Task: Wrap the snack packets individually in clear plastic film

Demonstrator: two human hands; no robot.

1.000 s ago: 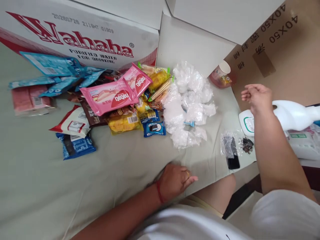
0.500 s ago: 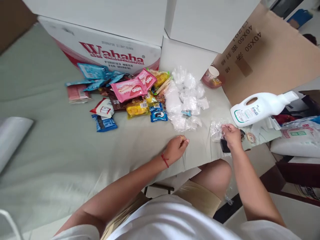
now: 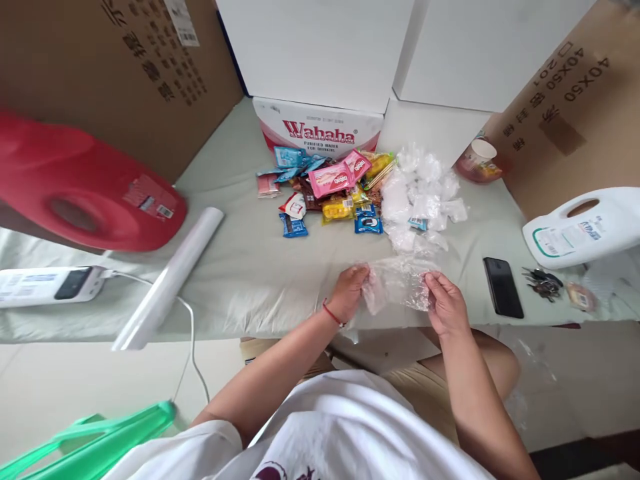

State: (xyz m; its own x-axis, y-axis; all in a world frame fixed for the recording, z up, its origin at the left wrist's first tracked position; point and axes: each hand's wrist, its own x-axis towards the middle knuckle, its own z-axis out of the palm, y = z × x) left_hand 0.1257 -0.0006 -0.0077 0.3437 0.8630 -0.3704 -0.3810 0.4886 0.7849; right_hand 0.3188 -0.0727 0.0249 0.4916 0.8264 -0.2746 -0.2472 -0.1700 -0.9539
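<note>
A clear plastic bag (image 3: 395,285) is stretched between my two hands above the front of the cloth-covered table (image 3: 280,280). My left hand (image 3: 349,291) pinches its left end, and my right hand (image 3: 446,300) grips the opposite end. Just behind the bag lies a heap of crumpled clear plastic bags (image 3: 417,193), with a small blue packet (image 3: 418,223) among them. To the left of that heap sits a pile of snack packets, including pink wafer packs (image 3: 330,180), a yellow packet (image 3: 338,209) and blue packets (image 3: 369,224).
On the right lie a black phone (image 3: 503,288), keys (image 3: 543,284) and a white detergent bottle (image 3: 585,227). A red jug (image 3: 95,193), a plastic roll (image 3: 170,280) and a white power strip (image 3: 50,285) with a cable occupy the left. Boxes (image 3: 320,133) line the back.
My right hand has brought the clear bag leftward from beside the phone. My left hand now holds the bag's other end. The view has swung left, showing the red jug and power strip.
</note>
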